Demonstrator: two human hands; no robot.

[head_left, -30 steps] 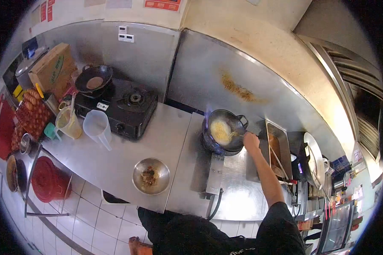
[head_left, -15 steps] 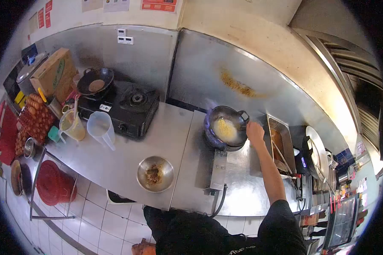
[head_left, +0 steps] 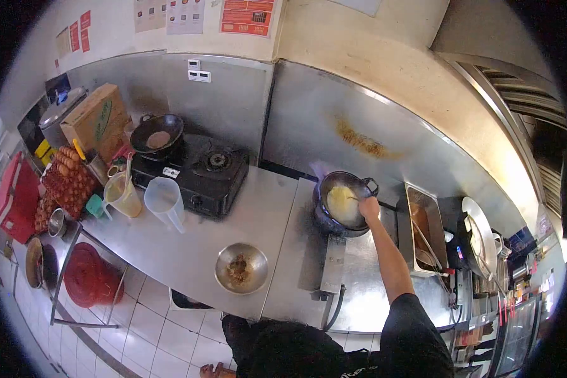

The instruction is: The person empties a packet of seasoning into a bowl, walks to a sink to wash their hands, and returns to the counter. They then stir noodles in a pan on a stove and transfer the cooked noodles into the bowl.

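Ideally, the pale yellow food [head_left: 340, 203] in the wok [head_left: 326, 218], beside bluish flame [head_left: 317, 169], gets even, bottom-sweeping strokes, with the right hand [head_left: 369, 208] gripping the slim utensil [head_left: 353, 199], the steel bowl [head_left: 241, 268] on the table [head_left: 195, 249], and the left hand [head_left: 209, 370] low, its grip impossible to tell.

My right hand [head_left: 369, 207] is closed on a utensil [head_left: 353, 199] that dips into yellow food [head_left: 339, 203] in the black wok [head_left: 354, 221], near the back edge of the steel counter [head_left: 195, 242]. A steel bowl [head_left: 241, 269] sits by the front edge. My left hand [head_left: 215, 370] hangs low, past that edge.
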